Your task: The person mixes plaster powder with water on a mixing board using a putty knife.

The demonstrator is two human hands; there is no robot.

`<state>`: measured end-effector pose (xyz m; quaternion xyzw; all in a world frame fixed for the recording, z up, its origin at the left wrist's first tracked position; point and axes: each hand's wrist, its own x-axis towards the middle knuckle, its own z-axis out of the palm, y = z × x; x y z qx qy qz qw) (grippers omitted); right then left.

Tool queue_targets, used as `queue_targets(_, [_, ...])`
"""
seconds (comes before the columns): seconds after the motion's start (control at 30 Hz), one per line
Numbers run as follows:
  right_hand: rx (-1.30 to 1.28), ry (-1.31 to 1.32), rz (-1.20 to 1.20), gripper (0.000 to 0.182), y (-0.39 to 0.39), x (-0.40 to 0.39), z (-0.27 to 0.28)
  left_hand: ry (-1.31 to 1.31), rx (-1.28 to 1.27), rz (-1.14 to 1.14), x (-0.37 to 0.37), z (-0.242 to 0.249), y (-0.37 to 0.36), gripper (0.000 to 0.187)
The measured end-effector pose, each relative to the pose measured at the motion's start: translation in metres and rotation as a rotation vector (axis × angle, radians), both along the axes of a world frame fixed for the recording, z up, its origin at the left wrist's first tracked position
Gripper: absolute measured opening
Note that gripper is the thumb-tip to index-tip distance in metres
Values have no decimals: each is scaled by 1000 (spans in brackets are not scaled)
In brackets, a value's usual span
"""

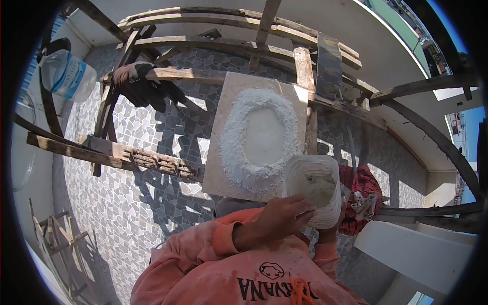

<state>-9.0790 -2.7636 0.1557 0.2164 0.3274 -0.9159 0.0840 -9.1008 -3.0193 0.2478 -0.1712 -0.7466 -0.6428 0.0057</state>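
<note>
Fingers of the left hand (282,216) are wrapping the side of a white bowl (315,188), the right hand (333,229) gripping beneath it, tilting it just beside the powder ring (259,137) on the board (223,152).

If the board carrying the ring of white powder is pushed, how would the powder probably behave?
The white powder ring looks loose and heaped, so it would probably crumble and spill. The board seems to rest on narrow wooden beams, so it may tip if pushed at an edge.
</note>
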Motion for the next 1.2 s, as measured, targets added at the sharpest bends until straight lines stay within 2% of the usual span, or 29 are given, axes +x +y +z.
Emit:
queue_targets(0.3, [-32,173,110,72,-19,-6,-5,90,-30,16,-1,5,-1,12])
queue_targets(0.5, [-37,166,111,73,-28,-15,-5,151,-117,5,1,12,-2,14])
queue_targets(1.2, [-28,120,75,75,-22,-10,-4,204,-97,-74,4,19,2,14])
